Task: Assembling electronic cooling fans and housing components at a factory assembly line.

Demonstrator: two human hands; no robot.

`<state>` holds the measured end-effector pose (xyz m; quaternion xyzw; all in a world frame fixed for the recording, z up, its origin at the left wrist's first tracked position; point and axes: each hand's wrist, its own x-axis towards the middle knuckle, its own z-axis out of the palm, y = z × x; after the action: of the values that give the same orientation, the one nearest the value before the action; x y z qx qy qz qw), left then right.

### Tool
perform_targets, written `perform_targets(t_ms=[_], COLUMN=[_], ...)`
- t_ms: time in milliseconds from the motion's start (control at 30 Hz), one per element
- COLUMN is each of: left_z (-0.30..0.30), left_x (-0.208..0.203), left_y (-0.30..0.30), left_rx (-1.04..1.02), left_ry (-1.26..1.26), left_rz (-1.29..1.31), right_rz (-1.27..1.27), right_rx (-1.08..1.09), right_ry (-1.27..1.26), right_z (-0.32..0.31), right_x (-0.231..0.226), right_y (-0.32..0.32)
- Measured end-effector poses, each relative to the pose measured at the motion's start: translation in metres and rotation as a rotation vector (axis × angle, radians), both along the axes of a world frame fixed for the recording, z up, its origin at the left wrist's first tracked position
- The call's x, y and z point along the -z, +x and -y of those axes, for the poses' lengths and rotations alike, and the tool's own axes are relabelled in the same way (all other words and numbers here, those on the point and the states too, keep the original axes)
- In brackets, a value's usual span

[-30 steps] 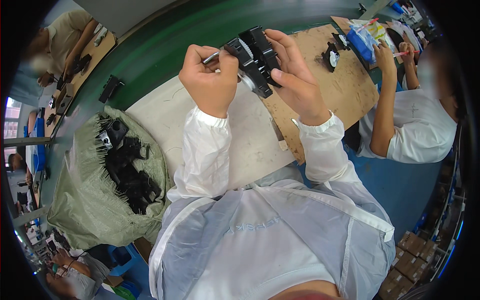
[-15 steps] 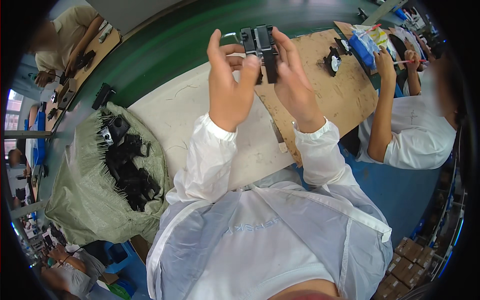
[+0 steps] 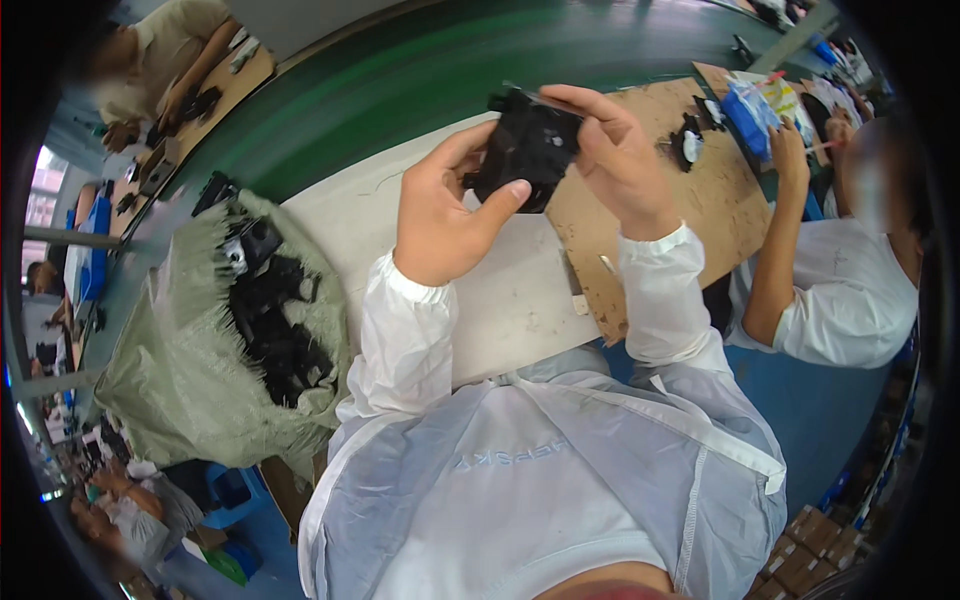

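Observation:
Between my two hands, above the far part of the board, is a black plastic part with a broad, uneven face. My left hand grips its left side, the thumb lying across the lower face. On the other side my right hand holds its upper right edge between bent fingers and thumb. Motion blurs the part a little, so its exact kind cannot be made out. To my left, an open green woven sack holds several similar black parts.
A pale board lies before me, beside a brown board bearing small black-and-white parts. Beyond runs a green conveyor belt. Another black part stands behind the sack. A co-worker in a white shirt sits at right.
The black part has turned, so a broad face now shows instead of its narrow side. Both hands have shifted their grip and come slightly lower in the view.

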<state>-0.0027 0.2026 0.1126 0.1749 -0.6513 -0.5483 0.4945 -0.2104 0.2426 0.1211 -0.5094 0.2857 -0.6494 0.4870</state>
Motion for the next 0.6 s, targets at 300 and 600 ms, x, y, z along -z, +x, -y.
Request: perform_targets(t_ms=[300,600], left_z=[0.026,0.017], left_x=[0.026,0.094], left_y=[0.057,0.189], left_rx=[-0.109,-0.849], left_ry=[0.171,-0.175], left_rz=[0.034,1.682], right_rz=[0.058,0.067], right_rx=[-0.290,0.268], right_ry=[0.302,0.599], right_z=[0.078,0.297], right_x=[0.031,0.159], right_y=[0.024,-0.069])
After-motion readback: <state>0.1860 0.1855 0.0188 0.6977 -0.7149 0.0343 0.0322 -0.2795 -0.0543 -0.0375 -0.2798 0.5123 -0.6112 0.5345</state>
